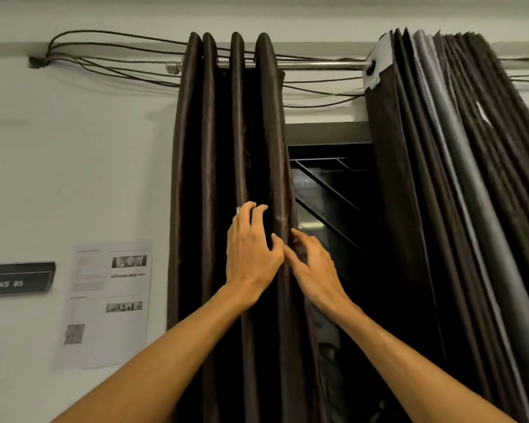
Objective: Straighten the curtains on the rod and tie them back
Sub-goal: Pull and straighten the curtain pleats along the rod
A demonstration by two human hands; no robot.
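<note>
Hands meet near the middle of the view, on a dark brown satin curtain (pixel 208 178) that hangs in four rounded folds from a silver metal rod (pixel 318 66) at 12 o'clock. The left hand (pixel 251 254) lies against the fabric with its fingers bent. Their tips reach the third fold and the dark gap beside it, and the thumb touches the fourth, rightmost fold. Whether this hand actually grips the cloth cannot be told. The right hand (pixel 315 264) sits just beside it at the curtain's right edge, its fingers curled round that edge and pinching it. The two hands almost touch, with the fourth fold between them. Both bare forearms rise from 6 o'clock.

Towards 2 o'clock, well apart from the first, a bunched dark brown curtain with grey lining (pixel 440 178) hangs on the same rod, tightly gathered and slanting down to the right, with a pale reinforced corner at its top. Between the two curtains a dark window with black bars (pixel 330 184) is uncovered. Thin dark cables (pixel 104 62) loop along the white wall (pixel 74 163) from 11 o'clock, passing behind the curtain tops near the rod. At 8 o'clock a printed paper sheet (pixel 104 300) with small pictures and a code square is stuck to the wall. At 9 o'clock sits a dark plaque reading "WS 05" (pixel 16 280).
</note>
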